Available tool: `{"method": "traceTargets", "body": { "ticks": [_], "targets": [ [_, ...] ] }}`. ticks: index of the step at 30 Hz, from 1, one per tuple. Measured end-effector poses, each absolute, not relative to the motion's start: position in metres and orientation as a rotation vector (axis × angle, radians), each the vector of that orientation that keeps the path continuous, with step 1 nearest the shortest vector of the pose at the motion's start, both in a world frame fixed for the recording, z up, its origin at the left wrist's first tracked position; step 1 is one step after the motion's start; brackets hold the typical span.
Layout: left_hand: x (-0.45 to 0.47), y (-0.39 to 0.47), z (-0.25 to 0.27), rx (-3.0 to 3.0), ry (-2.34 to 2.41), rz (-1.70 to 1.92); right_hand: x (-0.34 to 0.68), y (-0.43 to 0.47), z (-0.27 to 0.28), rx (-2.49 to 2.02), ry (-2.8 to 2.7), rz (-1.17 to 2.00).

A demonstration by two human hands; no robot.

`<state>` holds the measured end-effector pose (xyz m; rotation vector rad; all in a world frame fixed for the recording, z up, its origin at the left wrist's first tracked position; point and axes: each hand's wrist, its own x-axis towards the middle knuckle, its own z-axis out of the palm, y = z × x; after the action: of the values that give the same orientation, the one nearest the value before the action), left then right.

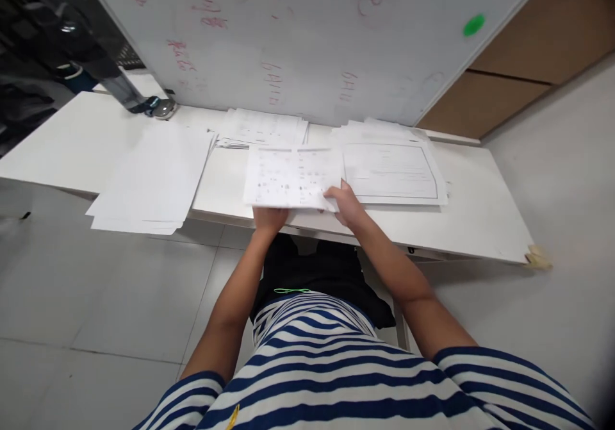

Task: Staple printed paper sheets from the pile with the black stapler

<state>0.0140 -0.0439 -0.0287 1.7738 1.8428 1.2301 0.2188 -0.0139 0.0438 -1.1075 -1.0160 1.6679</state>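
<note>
Nearby, paper stacks (156, 173) (one overhanging the table (57, 141)) flank the held paper (293, 173)

I wear a knit-looking shirt (331, 388) in navy and white stripes, filling the bottom of the frame and wrinkling toward the waist. Its short left sleeve (192, 399) and right sleeve (504, 382) both end in a navy band. My trousers (312, 273) are black, with a thin bright-green cord (292, 290) at the waist. A small yellow detail (233, 417) shows at lower left. My left hand (270, 217) and right hand (346, 204) are bare.
</note>
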Motion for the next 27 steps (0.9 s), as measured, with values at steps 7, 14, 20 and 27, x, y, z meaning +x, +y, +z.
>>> {"method": "traceTargets", "body": {
  "ticks": [7, 14, 20, 27],
  "targets": [
    [0.019, -0.047, -0.018, 2.051, 2.051, 1.095, 0.112, 0.138, 0.055, -1.287, -1.039, 1.697],
    [0.015, -0.051, -0.017, 2.065, 2.047, 1.080, 0.108, 0.146, 0.046, -1.491, -1.366, 1.236],
    [0.012, -0.048, -0.020, 2.076, 2.022, 1.149, 0.238, 0.074, 0.049, -1.473, -2.014, 0.533],
    [0.011, -0.043, -0.023, 2.063, 2.043, 1.159, 0.320, -0.022, 0.022, -1.847, -2.239, 0.118]
  ]
}}
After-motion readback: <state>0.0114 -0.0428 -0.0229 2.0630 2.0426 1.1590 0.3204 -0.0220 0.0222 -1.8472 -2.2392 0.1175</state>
